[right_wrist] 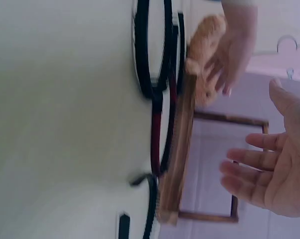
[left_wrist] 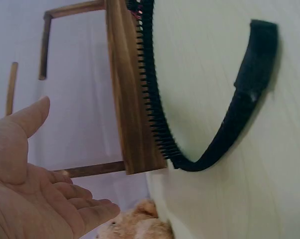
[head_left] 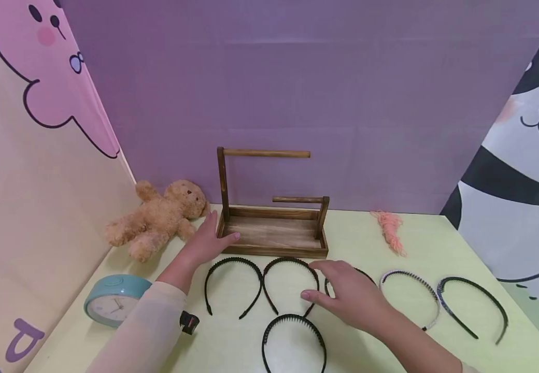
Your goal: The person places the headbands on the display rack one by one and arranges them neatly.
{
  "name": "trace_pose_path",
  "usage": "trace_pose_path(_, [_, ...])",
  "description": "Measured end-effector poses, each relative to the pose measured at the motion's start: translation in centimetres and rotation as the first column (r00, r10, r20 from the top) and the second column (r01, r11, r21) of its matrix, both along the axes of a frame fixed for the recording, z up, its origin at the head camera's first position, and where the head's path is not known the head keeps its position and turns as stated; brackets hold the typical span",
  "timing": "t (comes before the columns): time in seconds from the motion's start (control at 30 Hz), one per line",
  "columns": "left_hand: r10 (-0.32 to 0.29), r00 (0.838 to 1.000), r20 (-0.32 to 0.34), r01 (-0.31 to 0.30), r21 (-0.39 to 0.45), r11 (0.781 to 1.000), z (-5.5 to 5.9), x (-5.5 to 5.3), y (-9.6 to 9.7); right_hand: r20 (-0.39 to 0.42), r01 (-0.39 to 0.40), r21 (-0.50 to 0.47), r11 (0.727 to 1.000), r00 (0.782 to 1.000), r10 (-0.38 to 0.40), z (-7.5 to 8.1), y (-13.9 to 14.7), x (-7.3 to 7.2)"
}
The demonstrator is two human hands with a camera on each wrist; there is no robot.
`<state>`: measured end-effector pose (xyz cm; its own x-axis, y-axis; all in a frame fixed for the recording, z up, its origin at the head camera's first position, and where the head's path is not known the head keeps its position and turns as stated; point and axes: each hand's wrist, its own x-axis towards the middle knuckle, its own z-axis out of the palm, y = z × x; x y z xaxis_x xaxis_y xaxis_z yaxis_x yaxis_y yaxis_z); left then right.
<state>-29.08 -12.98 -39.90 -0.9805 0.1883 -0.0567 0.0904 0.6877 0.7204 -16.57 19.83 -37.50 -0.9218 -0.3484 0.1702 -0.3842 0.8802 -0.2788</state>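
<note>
A wooden rack (head_left: 269, 254) with a shallow tray and two raised bars stands at the back of the table. My left hand (head_left: 206, 242) is by its left end, thumb spread and nothing held; whether it touches the rack I cannot tell. Over the row of headbands is my right hand (head_left: 351, 295), fingers extended and holding nothing, partly hiding one headband (head_left: 365, 274). Left of it lie a black headband (head_left: 234, 260) and a dark reddish headband (head_left: 290, 260). Another black headband (head_left: 294, 317) lies nearer. Rightward are a pale headband (head_left: 409, 274) and a dark headband (head_left: 472, 281).
A brown teddy bear (head_left: 162, 220) lies left of the rack. Before it stand a teal alarm clock (head_left: 117, 300) and a small black hair claw (head_left: 189, 322), near my left sleeve. A pink yarn bundle (head_left: 389, 230) lies at the back right.
</note>
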Motion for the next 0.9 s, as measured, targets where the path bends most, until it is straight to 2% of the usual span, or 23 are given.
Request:
trace_pose_path(0.13, [0.038, 0.998, 0.052, -0.037, -0.027, 0.999, -0.4, -0.9, -0.1, 0.115, -0.094, -0.043, 0.995, 0.989, 0.098, -0.2, -1.5, 1.2])
trace_pose_path(0.27, [0.053, 0.995, 0.08, -0.047, -0.078, 0.996, -0.5, -1.6, -0.4, 0.221, -0.202, -0.094, 0.975, 0.951, 0.218, -0.8, -2.8, 2.3])
trace_pose_path(0.4, [0.058, 0.994, 0.097, -0.047, -0.104, 0.993, -0.7, -2.3, -0.5, 0.307, -0.261, -0.101, 0.96, 0.909, 0.28, -1.9, -3.9, 3.2])
trace_pose_path(0.53, [0.064, 0.992, 0.11, -0.052, -0.106, 0.993, -0.4, -2.9, -0.5, 0.341, -0.29, -0.053, 0.956, 0.894, 0.29, -3.0, -4.8, 3.5])
trace_pose_path(0.67, [0.079, 0.989, 0.123, -0.067, -0.101, 0.993, -0.4, -3.1, -0.5, 0.374, -0.288, -0.016, 0.958, 0.886, 0.272, -3.8, -5.8, 3.8])
trace_pose_path(0.8, [0.084, 0.988, 0.133, -0.07, -0.109, 0.992, -0.8, -3.1, -0.3, 0.425, -0.276, 0.006, 0.961, 0.871, 0.247, -4.4, -6.8, 4.3])
trace_pose_path(0.9, [0.09, 0.986, 0.142, -0.076, -0.097, 0.992, -1.2, -3.2, -0.1, 0.43, -0.285, 0.036, 0.958, 0.87, 0.243, -4.8, -7.5, 4.6])
